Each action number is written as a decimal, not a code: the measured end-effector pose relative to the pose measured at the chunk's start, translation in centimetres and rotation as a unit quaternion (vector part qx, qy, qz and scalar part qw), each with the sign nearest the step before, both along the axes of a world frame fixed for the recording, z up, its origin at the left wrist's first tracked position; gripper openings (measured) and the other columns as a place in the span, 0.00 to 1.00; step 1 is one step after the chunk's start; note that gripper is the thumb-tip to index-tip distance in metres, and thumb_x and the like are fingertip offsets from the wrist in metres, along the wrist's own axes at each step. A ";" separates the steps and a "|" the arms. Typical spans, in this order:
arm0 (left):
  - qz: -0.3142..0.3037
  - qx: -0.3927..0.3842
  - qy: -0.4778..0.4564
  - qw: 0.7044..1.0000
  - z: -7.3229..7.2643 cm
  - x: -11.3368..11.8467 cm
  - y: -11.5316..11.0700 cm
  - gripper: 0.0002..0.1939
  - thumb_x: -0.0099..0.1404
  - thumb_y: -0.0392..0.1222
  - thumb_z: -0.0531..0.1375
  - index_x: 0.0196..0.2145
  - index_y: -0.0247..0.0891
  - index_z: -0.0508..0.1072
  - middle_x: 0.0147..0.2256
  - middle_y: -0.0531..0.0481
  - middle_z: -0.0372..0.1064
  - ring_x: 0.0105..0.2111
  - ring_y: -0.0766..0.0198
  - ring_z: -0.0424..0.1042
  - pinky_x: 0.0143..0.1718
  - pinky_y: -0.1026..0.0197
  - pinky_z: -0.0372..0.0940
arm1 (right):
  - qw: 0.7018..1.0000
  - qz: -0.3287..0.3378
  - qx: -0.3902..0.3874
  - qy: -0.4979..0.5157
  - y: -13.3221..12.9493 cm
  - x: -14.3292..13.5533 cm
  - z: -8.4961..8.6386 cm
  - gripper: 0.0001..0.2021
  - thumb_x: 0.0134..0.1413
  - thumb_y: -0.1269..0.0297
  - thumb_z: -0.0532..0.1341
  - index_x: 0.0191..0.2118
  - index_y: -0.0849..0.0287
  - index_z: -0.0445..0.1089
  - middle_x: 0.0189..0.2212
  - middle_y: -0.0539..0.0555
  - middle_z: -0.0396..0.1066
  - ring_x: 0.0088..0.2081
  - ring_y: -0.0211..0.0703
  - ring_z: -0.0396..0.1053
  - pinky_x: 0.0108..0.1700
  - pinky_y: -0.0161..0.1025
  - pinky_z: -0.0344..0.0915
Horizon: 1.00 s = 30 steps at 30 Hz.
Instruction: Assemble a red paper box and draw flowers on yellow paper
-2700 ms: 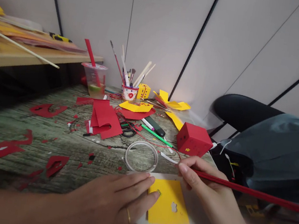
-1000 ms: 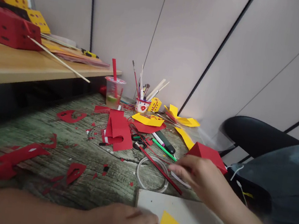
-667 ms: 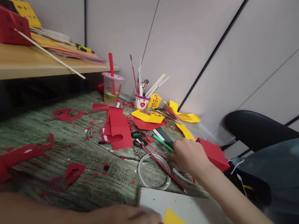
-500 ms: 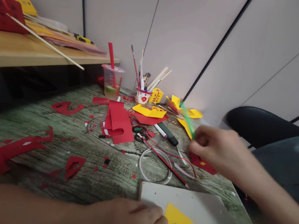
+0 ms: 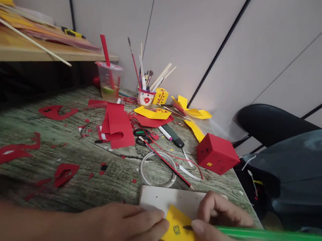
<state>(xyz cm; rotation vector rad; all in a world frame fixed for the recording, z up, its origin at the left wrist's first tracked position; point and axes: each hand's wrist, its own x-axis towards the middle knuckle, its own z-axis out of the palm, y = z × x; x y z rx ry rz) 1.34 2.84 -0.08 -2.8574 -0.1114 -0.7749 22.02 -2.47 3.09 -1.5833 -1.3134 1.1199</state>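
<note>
My right hand (image 5: 223, 229) is closed around a slim green pen-shaped tool (image 5: 276, 235). Its dark pointed tip hovers at or just above a yellow paper (image 5: 183, 239); contact cannot be made out. A small dark-outlined flower (image 5: 176, 229) is marked on the paper left of the tip. My left hand (image 5: 130, 232) lies fairly flat, fingers stretched side by side over the paper's left edge. Under the paper is a pale board (image 5: 168, 197), partly covered by both hands. Beyond my right hand sits a red paper cube (image 5: 217, 154) with a small yellow flower and dark dots.
Farther back on the wood-patterned table are a pencil (image 5: 167, 163), a clear ring (image 5: 142, 169), scissors (image 5: 143, 136), red paper scraps (image 5: 65, 173) and a cup of brushes (image 5: 145, 97). A drink cup (image 5: 108, 83) stands near the shelf (image 5: 68, 57). At right is a black chair (image 5: 266, 119).
My right hand has come down and toward me with the green tool, from beside the red cube to the yellow paper. The cube now shows fully. The view has shifted slightly.
</note>
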 end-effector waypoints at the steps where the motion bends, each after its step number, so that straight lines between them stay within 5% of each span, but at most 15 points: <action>1: 0.002 -0.003 0.003 1.000 0.0 0.0 0.0 0.19 0.65 0.31 0.41 0.41 0.37 0.69 0.44 0.53 0.69 0.46 0.66 0.63 0.47 0.65 0.59 | 1.000 -0.006 0.007 -0.028 0.0 -0.2 0.0 0.13 0.37 0.64 0.65 0.18 0.59 0.57 0.14 0.44 0.58 0.16 0.29 0.53 0.16 0.26 0.50; 10: 0.012 -0.006 0.012 1.000 0.0 -0.1 -0.3 0.13 0.65 0.32 0.48 0.43 0.38 0.69 0.45 0.53 0.67 0.48 0.67 0.63 0.50 0.64 0.58 | 0.990 0.005 0.023 -0.140 -0.4 -0.5 -1.5 0.11 0.42 0.61 0.58 0.18 0.57 0.55 0.14 0.45 0.56 0.17 0.31 0.49 0.18 0.30 0.47; 30: 0.005 -0.003 0.030 1.000 0.3 -0.1 -0.2 0.14 0.65 0.31 0.47 0.42 0.37 0.69 0.45 0.52 0.67 0.46 0.65 0.63 0.48 0.64 0.60 | 0.973 0.058 -0.010 -0.222 0.0 -0.1 -0.7 0.12 0.44 0.58 0.57 0.19 0.57 0.56 0.15 0.46 0.57 0.18 0.34 0.54 0.18 0.30 0.52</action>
